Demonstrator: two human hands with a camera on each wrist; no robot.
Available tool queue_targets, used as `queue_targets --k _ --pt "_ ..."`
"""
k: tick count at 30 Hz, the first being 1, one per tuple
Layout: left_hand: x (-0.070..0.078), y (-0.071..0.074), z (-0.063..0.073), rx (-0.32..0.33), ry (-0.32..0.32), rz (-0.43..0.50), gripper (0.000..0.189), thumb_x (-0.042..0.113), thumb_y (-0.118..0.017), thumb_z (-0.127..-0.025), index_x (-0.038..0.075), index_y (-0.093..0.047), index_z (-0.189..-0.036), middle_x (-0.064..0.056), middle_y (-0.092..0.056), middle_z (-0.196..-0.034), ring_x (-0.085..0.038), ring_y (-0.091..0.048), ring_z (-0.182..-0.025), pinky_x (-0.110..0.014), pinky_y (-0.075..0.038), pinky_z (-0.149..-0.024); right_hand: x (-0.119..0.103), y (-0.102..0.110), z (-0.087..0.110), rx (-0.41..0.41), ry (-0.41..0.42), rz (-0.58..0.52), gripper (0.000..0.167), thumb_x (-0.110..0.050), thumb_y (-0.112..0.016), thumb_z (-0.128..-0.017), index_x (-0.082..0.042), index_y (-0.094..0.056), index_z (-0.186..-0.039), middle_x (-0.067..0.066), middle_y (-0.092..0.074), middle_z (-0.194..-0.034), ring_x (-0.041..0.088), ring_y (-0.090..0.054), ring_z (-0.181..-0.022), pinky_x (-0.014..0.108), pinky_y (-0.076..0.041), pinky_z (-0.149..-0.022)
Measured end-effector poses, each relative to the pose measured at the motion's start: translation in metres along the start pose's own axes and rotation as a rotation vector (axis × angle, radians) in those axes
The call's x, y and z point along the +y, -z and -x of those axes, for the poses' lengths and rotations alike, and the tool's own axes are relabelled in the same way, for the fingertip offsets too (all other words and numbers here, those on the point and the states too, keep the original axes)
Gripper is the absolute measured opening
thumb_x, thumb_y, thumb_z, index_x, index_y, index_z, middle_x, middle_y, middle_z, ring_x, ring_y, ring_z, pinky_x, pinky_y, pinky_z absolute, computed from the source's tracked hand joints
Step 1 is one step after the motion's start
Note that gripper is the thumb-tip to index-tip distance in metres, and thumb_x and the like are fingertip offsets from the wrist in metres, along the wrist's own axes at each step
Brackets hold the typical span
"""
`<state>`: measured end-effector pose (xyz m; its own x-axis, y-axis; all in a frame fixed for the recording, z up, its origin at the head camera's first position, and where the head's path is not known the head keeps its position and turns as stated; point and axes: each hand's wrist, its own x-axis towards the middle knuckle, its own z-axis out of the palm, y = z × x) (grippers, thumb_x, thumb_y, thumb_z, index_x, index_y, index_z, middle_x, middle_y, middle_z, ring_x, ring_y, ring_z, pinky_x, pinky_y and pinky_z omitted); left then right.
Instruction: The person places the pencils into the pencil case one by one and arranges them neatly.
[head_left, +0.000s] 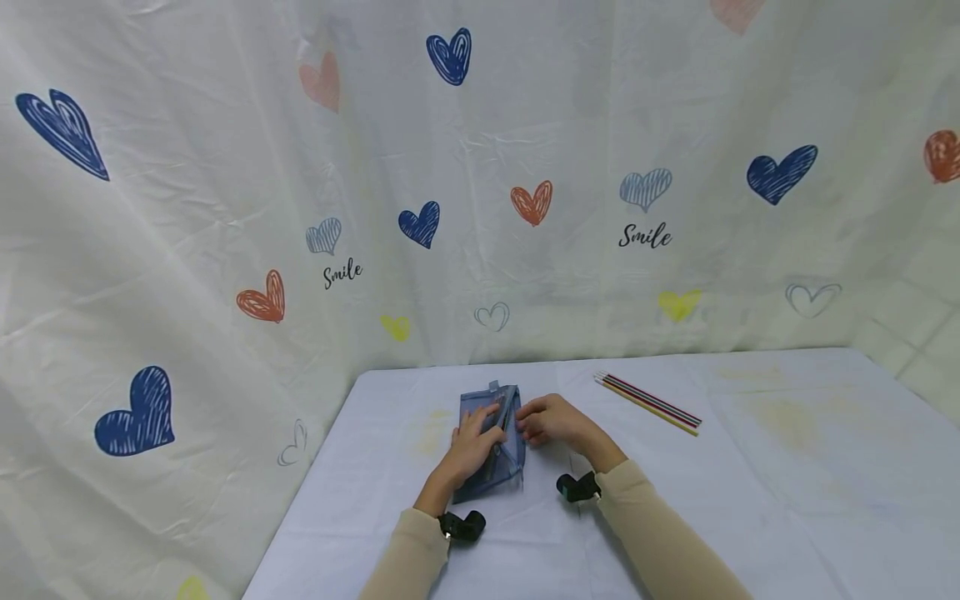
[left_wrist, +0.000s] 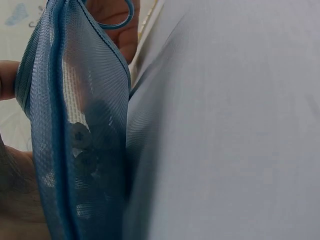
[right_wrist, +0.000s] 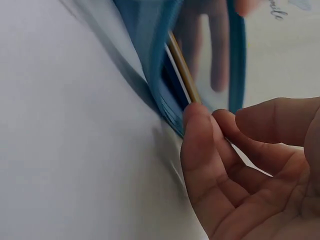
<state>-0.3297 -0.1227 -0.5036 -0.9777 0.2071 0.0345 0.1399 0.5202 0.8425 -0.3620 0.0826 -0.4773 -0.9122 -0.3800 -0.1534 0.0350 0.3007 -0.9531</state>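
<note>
A blue mesh pencil case (head_left: 468, 483) with darker blue edging lies on the table. My left hand (head_left: 467, 446) rests on it with fingers spread; some of those fingers show straight through the mesh in the right wrist view. At the case's right side is my right hand (head_left: 551, 417). Its thumb and forefinger pinch the end of a gold-coloured pencil (right_wrist: 182, 65) that lies within the gaping mouth of the case. Dark, round-ended shapes (left_wrist: 82, 137) show dimly through the mesh in the left wrist view.
Several coloured pencils (head_left: 648, 402), yellow, red and dark, lie side by side right of the hands. A white cloth covers the table (head_left: 750, 517). Behind its far edge hangs a white curtain (head_left: 577, 108) printed with hearts. Each wrist wears a small black camera (head_left: 465, 525).
</note>
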Motion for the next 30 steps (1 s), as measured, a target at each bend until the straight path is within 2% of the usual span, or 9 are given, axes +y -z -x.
queue_targets --k 7,14,17,21,25,30 --pt "-0.002 0.000 -0.001 -0.008 -0.014 0.008 0.071 0.037 -0.055 -0.089 0.017 -0.044 -0.156 -0.018 -0.028 -0.168 -0.045 0.000 -0.159 -0.068 0.006 -0.123 0.001 0.043 0.011 0.183 -0.009 0.190 0.032 -0.012 -0.056 -0.102 0.007 -0.065 -0.125 0.021 -0.072 -0.112 0.022 -0.070 -0.089 0.033 -0.059 -0.077" --pt "-0.002 0.001 0.001 -0.009 -0.007 0.014 0.073 0.039 -0.055 -0.087 0.018 -0.043 -0.156 -0.018 -0.025 -0.169 -0.044 0.001 -0.159 -0.067 0.006 -0.123 0.012 0.098 0.030 0.345 0.070 0.451 0.032 -0.013 -0.057 -0.098 0.005 -0.066 -0.124 0.020 -0.072 -0.108 0.021 -0.069 -0.085 0.029 -0.053 -0.070" --pt "-0.003 0.001 0.001 -0.006 -0.003 0.017 0.073 0.039 -0.056 -0.087 0.019 -0.043 -0.156 -0.019 -0.024 -0.169 -0.044 0.001 -0.159 -0.067 0.006 -0.124 0.020 0.117 0.038 0.381 0.075 0.558 0.031 -0.012 -0.058 -0.097 0.005 -0.067 -0.122 0.019 -0.072 -0.106 0.024 -0.066 -0.087 0.033 -0.051 -0.070" --pt "-0.003 0.002 0.001 -0.002 -0.007 0.012 0.073 0.039 -0.055 -0.087 0.018 -0.043 -0.156 -0.018 -0.026 -0.169 -0.044 0.000 -0.160 -0.066 0.005 -0.124 0.028 0.134 0.045 0.418 0.070 0.644 0.029 -0.009 -0.059 -0.094 0.004 -0.069 -0.117 0.021 -0.072 -0.106 0.032 -0.065 -0.092 0.043 -0.053 -0.076" --pt "0.000 0.003 0.002 -0.004 -0.029 0.006 0.073 0.038 -0.055 -0.087 0.016 -0.044 -0.156 -0.016 -0.032 -0.166 -0.044 -0.001 -0.159 -0.067 0.005 -0.124 0.034 0.144 0.050 0.434 0.051 0.691 0.027 -0.008 -0.059 -0.092 0.004 -0.070 -0.114 0.021 -0.072 -0.105 0.036 -0.066 -0.094 0.049 -0.052 -0.080" --pt "0.002 0.004 0.003 -0.006 -0.046 0.001 0.073 0.037 -0.055 -0.087 0.014 -0.044 -0.155 -0.016 -0.035 -0.165 -0.045 -0.002 -0.159 -0.067 0.004 -0.123 0.039 0.148 0.052 0.404 -0.003 0.741 0.026 -0.007 -0.060 -0.091 0.004 -0.070 -0.112 0.020 -0.071 -0.103 0.034 -0.064 -0.094 0.049 -0.052 -0.081"
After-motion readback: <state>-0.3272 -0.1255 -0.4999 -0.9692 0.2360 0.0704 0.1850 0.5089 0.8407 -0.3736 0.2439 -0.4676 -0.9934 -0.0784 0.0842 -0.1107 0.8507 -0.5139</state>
